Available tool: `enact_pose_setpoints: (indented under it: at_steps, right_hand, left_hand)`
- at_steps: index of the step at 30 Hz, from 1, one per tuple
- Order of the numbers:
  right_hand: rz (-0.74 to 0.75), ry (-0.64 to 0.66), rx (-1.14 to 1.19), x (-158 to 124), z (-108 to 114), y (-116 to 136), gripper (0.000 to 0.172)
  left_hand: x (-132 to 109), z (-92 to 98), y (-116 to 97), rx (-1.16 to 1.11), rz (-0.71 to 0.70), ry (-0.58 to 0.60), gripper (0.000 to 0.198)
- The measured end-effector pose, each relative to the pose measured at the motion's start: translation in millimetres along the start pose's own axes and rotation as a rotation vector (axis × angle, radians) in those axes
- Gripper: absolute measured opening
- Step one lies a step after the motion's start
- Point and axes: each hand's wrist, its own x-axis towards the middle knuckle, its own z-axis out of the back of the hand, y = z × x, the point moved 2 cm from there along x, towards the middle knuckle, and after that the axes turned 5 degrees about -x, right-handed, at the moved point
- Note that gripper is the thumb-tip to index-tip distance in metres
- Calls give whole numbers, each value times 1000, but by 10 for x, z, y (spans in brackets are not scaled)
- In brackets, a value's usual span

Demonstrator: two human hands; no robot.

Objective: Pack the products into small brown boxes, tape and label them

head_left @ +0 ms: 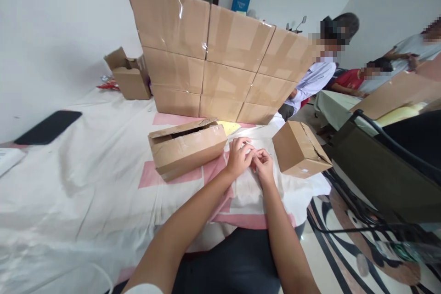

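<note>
My left hand (238, 156) and my right hand (263, 166) meet above the cloth, their fingertips pressed together. Whatever lies between the fingers is too small or hidden to make out. Left of my hands lies a long cardboard box (191, 147), its top flaps partly raised over a dark gap. A second cardboard box (292, 149) sits to the right, tilted toward the table's edge. Behind my left hand, a piece of yellow paper (229, 127) shows partly from behind the long box.
A tall panel of taped cardboard (227, 73) stands across the back. An open carton (132, 82) and a black flat object (48, 127) are at the left on the cloth-covered table (103, 179). People sit beyond at right, near a dark chair (379, 170).
</note>
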Motion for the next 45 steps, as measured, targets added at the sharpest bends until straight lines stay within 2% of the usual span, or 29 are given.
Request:
enact_pose_setpoints:
  at_steps: [4, 7, 8, 11, 14, 16, 19, 21, 23, 26, 28, 32, 34, 36, 40, 45]
  right_hand:
    - [29, -53, -43, 12, -3, 37, 30]
    - [38, -51, -77, 0, -23, 81, 33]
    - [36, -41, -88, -7, -31, 88, 34]
    - [42, -23, -134, -27, -47, 99, 35]
    - [83, -43, -203, -34, -101, 180, 30]
    - [164, -40, -287, -17, -224, 347, 23]
    - [491, 56, -495, 23, -608, 802, 13]
    - [732, 143, -611, 36, -956, 1139, 17]
    - [842, 218, -758, 44, -1303, 1391, 28]
    - [796, 416, -995, 33, -1705, 1510, 42]
    - [734, 498, -1093, -2, -1835, 1468, 45]
    - [678, 471, -1178, -100, -1853, 1369, 47]
    - [681, 453, -1188, -133, -1838, 1362, 48]
    - [685, 439, -1185, -134, -1841, 1366, 48]
    - [689, 414, -1138, -70, -1881, 1340, 45]
    - [711, 391, -1097, -26, -1906, 1290, 43]
  left_hand:
    - [76, 264, -400, -66, -137, -27, 21]
    - [53, 706, -722, -123, -163, -64, 27]
    - [30, 909, -794, -171, -109, -116, 26]
    - [-39, 1604, -863, -107, 234, -263, 17]
    - [-18, 2264, -802, -146, 513, -281, 12]
    - [56, 2607, -740, -134, 581, -290, 14]
    - [167, 2908, -628, -78, 604, -269, 18]
    - [189, 2978, -536, -63, 610, -206, 18]
    - [162, 2999, -437, -49, 592, -153, 16]
    - [83, 3022, -284, -45, 545, -173, 12]
    - [45, 3041, -185, -86, 554, -192, 11]
    - [41, 3061, -64, -274, 660, -163, 14]
    - [62, 3064, -88, -355, 686, -146, 13]
    - [95, 3057, -174, -378, 638, -100, 9]
    - [159, 2989, -334, -308, 517, -31, 4]
    - [154, 2815, -184, 17, 609, -15, 15]
